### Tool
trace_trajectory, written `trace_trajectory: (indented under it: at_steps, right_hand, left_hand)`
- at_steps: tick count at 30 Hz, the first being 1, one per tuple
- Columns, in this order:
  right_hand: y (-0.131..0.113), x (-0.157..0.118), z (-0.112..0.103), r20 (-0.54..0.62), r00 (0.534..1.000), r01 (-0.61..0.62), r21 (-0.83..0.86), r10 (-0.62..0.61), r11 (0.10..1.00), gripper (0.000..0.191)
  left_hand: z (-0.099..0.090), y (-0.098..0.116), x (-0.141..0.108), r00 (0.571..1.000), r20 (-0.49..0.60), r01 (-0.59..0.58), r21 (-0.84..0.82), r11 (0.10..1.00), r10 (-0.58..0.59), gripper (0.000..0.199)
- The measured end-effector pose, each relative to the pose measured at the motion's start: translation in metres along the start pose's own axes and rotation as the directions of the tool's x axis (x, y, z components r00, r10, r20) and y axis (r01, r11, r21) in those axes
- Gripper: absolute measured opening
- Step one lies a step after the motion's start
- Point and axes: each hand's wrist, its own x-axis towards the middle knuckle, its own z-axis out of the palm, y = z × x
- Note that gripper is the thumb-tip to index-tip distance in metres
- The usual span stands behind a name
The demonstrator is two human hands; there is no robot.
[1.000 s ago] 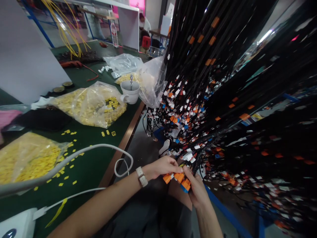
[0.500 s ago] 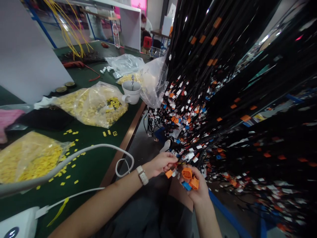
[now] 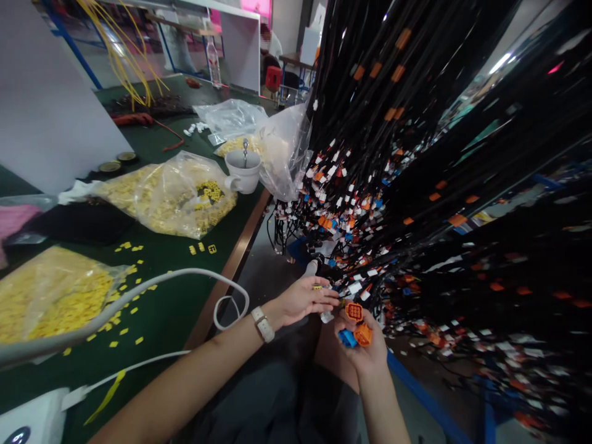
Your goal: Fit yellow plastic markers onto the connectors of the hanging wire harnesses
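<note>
My left hand [image 3: 300,301] reaches palm-up beside the wires, its fingers stretched out and apart. A small yellow piece [image 3: 317,287] shows at its fingers; whether it is gripped I cannot tell. Just to the right, my right hand [image 3: 372,354] is closed around a bunch of wire-end connectors. In that bunch are an orange connector with a grid of holes [image 3: 354,311], a second orange connector [image 3: 363,335] and a blue connector [image 3: 347,338]. A whitish connector [image 3: 327,317] hangs between the two hands. The wires behind the connectors are partly hidden by my fingers.
Dense black cable bundles [image 3: 370,111] with white, orange and blue ends hang at right. On the green table [image 3: 161,320] lie bags of yellow pieces [image 3: 161,194], loose yellow pieces, a white cup [image 3: 243,171] and a thick grey cable [image 3: 152,283]. A person sits far back.
My left fingers have opened and stretched out, where they were pinched at the wires. The orange connector below them is no longer seen there. The upper orange connector has turned in my right hand.
</note>
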Motion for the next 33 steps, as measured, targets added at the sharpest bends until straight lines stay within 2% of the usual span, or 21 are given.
trace_trajectory:
  at_steps: [6, 9, 13, 16, 19, 25, 31, 33]
  right_hand:
    - [0.003, 0.003, 0.001, -0.037, 0.999, -0.002, 0.023, 0.003, 1.0, 0.006]
    - [0.003, 0.004, 0.001, -0.041, 0.999, 0.004, 0.02, -0.003, 1.0, 0.007]
    - [0.003, 0.005, 0.001, -0.023, 1.0, 0.007, 0.016, -0.007, 1.0, 0.003]
    - [0.003, 0.005, 0.003, -0.054, 0.998, 0.011, 0.006, -0.01, 1.0, 0.003]
    - [0.004, 0.005, 0.005, -0.082, 0.997, 0.013, -0.005, -0.013, 1.0, 0.005]
    - [0.006, 0.006, 0.005, -0.079, 0.995, 0.051, -0.062, -0.055, 0.997, 0.007]
    - [0.011, 0.01, 0.002, -0.158, 0.976, 0.127, -0.128, -0.147, 0.984, 0.009]
    - [0.012, 0.012, 0.0, -0.153, 0.972, 0.153, -0.17, -0.179, 0.974, 0.01]
  left_hand:
    - [0.0, 0.001, -0.002, 0.999, 0.041, -0.024, 0.015, 1.0, 0.024, 0.027]
    - [-0.001, -0.001, -0.001, 0.998, 0.055, -0.039, 0.083, 0.996, 0.035, 0.026]
    - [-0.002, -0.005, 0.0, 0.994, 0.046, -0.109, 0.248, 0.963, 0.1, 0.035]
    - [0.0, -0.006, -0.001, 0.988, 0.077, -0.149, 0.268, 0.952, 0.133, 0.043]
    - [0.0, -0.007, -0.001, 0.984, 0.08, -0.174, 0.271, 0.947, 0.157, 0.04]
    - [-0.002, -0.011, 0.0, 0.986, 0.068, -0.166, 0.28, 0.946, 0.153, 0.037]
    - [-0.001, -0.008, -0.001, 0.997, 0.027, -0.074, 0.235, 0.969, 0.069, 0.034]
    - [-0.002, -0.008, -0.002, 0.997, 0.024, -0.072, 0.246, 0.966, 0.069, 0.034]
